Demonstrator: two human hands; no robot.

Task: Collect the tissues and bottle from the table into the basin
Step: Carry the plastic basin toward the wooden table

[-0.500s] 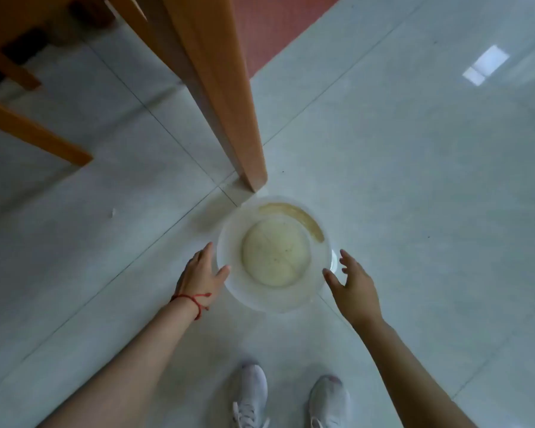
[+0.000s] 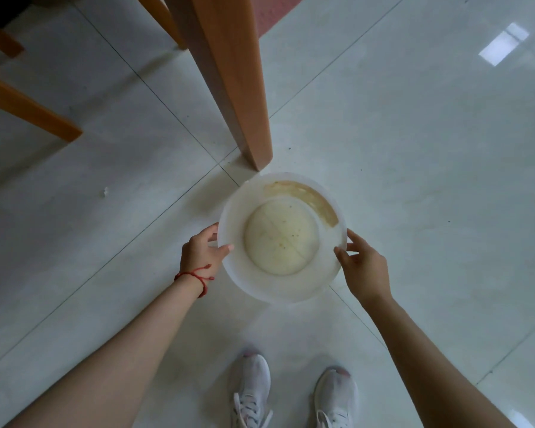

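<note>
A round translucent white basin (image 2: pixel 325 273) with a brownish stain along its inner wall is held just above the pale tiled floor, empty inside. My left hand (image 2: pixel 200 253), with a red string at the wrist, grips its left rim, thumb over the edge. My right hand (image 2: pixel 360 267) grips the right rim the same way. No tissues or bottle are in view; the tabletop is out of frame.
A thick wooden table leg (image 2: pixel 229 78) stands just beyond the basin. Further wooden legs (image 2: pixel 28 109) cross the upper left. A red mat (image 2: pixel 275 13) lies at the top. My white sneakers (image 2: pixel 250 390) are below the basin. A small white scrap (image 2: pixel 106 191) lies on the floor at left.
Both hands have closed onto the basin's rim; before, they were open beside it. The basin appears larger and seems lifted off the floor.
</note>
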